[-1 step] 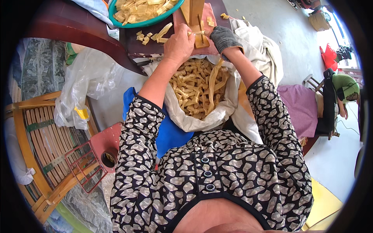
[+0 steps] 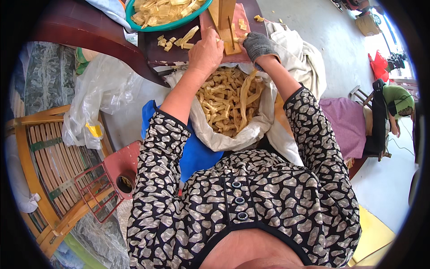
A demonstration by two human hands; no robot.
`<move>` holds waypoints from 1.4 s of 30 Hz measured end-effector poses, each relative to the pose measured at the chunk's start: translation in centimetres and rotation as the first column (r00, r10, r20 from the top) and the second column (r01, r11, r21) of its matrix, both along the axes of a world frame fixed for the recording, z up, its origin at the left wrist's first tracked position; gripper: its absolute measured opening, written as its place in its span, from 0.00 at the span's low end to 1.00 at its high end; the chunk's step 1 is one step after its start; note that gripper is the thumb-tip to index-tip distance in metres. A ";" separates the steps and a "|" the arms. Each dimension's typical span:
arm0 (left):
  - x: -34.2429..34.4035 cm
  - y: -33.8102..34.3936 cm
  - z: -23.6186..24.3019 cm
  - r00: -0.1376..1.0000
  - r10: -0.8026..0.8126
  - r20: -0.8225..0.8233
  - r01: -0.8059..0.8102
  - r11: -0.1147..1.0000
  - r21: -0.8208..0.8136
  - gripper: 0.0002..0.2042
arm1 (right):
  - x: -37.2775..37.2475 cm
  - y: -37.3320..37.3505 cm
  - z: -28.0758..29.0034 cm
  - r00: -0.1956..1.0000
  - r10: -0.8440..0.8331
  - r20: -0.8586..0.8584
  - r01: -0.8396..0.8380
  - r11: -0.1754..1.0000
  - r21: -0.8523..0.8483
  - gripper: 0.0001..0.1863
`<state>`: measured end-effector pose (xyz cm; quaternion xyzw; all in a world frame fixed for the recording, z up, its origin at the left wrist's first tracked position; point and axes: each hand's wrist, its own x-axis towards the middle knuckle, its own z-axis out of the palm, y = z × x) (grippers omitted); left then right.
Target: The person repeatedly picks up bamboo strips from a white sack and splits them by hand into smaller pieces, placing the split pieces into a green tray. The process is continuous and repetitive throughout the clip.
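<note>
My bare left hand (image 2: 206, 53) and my right hand (image 2: 260, 45) in a grey glove meet at a wooden stand with an upright blade (image 2: 231, 29). Between them a pale yellow dried tofu-skin stick (image 2: 237, 40) lies across the stand at the blade. Closed fingers pinch it from both sides, hiding its ends. Cut pieces (image 2: 168, 45) and a longer strip (image 2: 190, 36) lie left of my left hand. Below my wrists a white sack (image 2: 215, 142) stands open, full of brownish-yellow dried sticks (image 2: 224, 103), with long strips on top.
A teal basin (image 2: 169, 26) of cut pieces stands on the dark red table (image 2: 85, 27) at the far left. Cream cloth (image 2: 298, 54) hangs by my right arm. A wooden slatted chair (image 2: 58, 161) and clear plastic bag (image 2: 101, 89) are at left. Another person (image 2: 396, 101) sits at right.
Both hands have shifted only very slightly at the blade. They keep their grip on the stick, and the surroundings look the same.
</note>
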<state>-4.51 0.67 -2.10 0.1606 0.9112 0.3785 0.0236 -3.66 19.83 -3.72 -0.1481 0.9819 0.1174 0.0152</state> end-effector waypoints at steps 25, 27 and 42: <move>2.8 -1.9 0.9 0.803 -0.490 0.339 -0.023 0.543 0.839 0.14 | 7.2 -8.2 4.4 0.639 0.293 0.711 0.659 -0.685 -0.310 0.12; 2.5 -1.8 0.4 0.769 -0.542 0.339 -0.054 0.473 0.879 0.12 | 7.5 -8.2 4.4 0.641 0.330 0.693 0.640 -0.728 -0.246 0.11; 2.1 -3.5 1.3 0.738 -0.445 0.507 -0.343 0.400 0.850 0.27 | 9.6 -9.2 9.0 0.831 -0.017 0.556 0.513 -0.364 -0.777 0.16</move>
